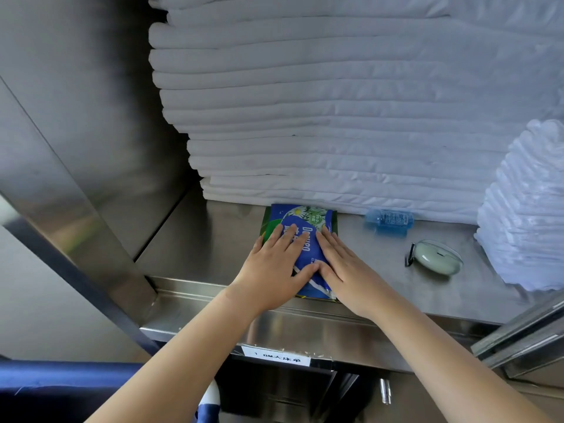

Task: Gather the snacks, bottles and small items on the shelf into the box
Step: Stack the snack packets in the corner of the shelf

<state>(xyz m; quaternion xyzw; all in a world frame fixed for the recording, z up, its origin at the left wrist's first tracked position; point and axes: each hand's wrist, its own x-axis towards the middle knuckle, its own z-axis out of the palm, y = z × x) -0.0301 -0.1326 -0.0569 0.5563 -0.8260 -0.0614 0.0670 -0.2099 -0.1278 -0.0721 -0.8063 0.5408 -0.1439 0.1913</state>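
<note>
A blue packet with white lettering lies on a green packet on the steel shelf. My left hand and my right hand both rest flat on the blue packet, fingers spread, thumbs meeting near its front end. To the right, a small blue bottle lies on its side against the linen. Further right and nearer the front sits a pale green oval case with a dark clip. No box is in view.
A tall stack of folded white sheets fills the back of the shelf. A smaller white pile stands at the right. A steel post frames the left side. A white label is stuck under the shelf lip.
</note>
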